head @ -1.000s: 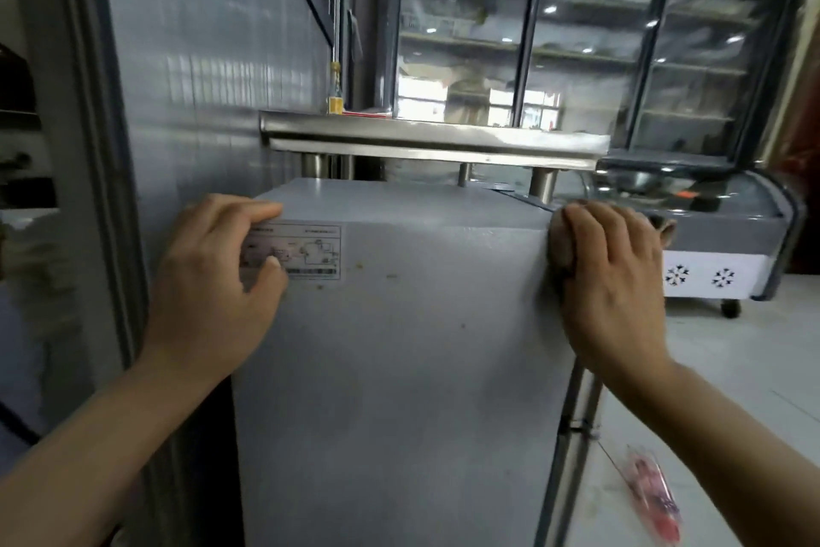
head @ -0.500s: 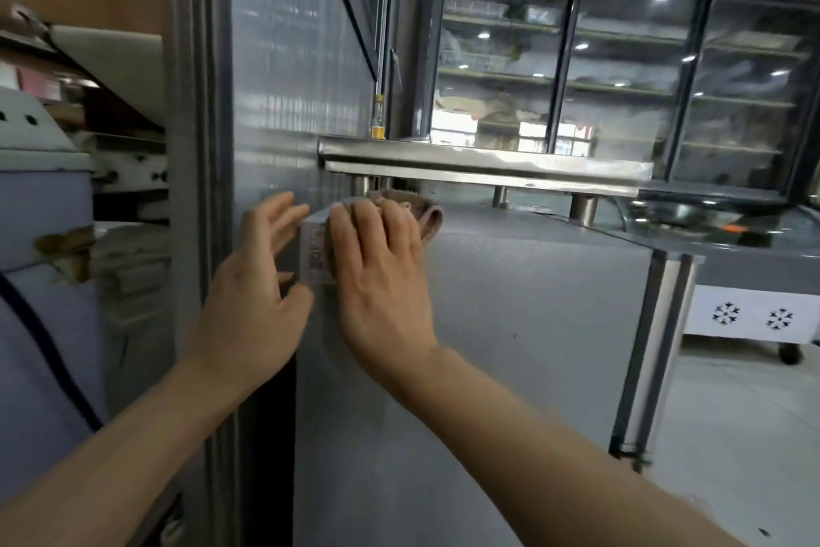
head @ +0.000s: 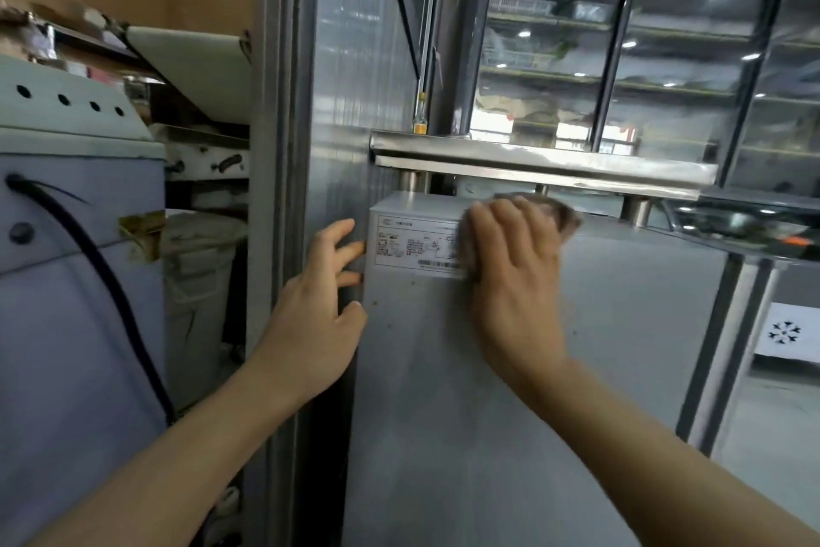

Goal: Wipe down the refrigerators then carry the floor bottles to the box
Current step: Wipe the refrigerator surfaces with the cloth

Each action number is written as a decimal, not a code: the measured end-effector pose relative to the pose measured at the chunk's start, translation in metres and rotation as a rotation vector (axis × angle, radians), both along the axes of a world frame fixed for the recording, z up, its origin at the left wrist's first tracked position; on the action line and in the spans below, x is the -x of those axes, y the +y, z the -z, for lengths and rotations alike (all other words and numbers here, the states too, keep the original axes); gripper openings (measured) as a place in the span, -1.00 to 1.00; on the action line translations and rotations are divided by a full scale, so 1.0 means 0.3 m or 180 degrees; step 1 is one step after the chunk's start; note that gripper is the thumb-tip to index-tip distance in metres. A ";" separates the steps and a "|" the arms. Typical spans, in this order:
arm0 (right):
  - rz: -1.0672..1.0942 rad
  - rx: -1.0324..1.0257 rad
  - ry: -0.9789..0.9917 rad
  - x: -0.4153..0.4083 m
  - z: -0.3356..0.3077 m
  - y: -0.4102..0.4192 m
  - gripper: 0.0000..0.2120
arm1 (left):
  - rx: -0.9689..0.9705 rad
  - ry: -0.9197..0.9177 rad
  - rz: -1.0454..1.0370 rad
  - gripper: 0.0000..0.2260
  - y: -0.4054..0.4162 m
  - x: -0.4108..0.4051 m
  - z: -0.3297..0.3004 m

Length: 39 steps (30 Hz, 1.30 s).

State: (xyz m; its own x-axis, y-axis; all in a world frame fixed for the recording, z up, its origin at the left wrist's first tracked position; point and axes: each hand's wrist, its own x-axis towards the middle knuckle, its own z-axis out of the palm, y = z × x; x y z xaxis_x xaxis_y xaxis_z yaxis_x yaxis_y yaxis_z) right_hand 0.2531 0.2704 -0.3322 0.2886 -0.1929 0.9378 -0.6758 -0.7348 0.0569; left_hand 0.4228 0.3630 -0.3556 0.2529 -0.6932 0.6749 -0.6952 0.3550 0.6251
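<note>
Right hand (head: pixel 517 280) lies flat, fingers straight and together, pressing a brown cloth (head: pixel 565 216) against the grey side panel of the low refrigerator (head: pixel 554 369), high up near its top edge. Cloth is bunched; its visible part pokes out up and right of the fingertips, the rest is hidden under the palm, so no long axis can be read. Fingers point upward. Hand covers the right end of the white rating label (head: pixel 415 245), whose long axis runs horizontal. Left hand (head: pixel 317 324) rests at the panel's left vertical edge, fingers spread and relaxed, tips touching the edge beside the label, holding nothing. A steel shelf (head: pixel 541 162) runs horizontally just above the refrigerator top. Glass-door display coolers (head: pixel 665 58) stand behind.
</note>
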 end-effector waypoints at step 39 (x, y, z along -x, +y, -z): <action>0.0219 0.0879 0.2523 0.187 0.395 -0.056 -0.49 | -0.0016 -0.1663 -0.0789 -0.25 -0.005 0.073 0.172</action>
State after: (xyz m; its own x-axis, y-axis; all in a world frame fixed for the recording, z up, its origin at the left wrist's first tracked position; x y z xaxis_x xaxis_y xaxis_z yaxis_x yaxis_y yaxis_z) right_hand 0.1971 0.2537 -0.4506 0.8776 -0.0275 0.4786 -0.4028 -0.5835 0.7052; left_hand 0.4008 0.3615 -0.4073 0.0422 -0.6594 0.7506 -0.9740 0.1401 0.1779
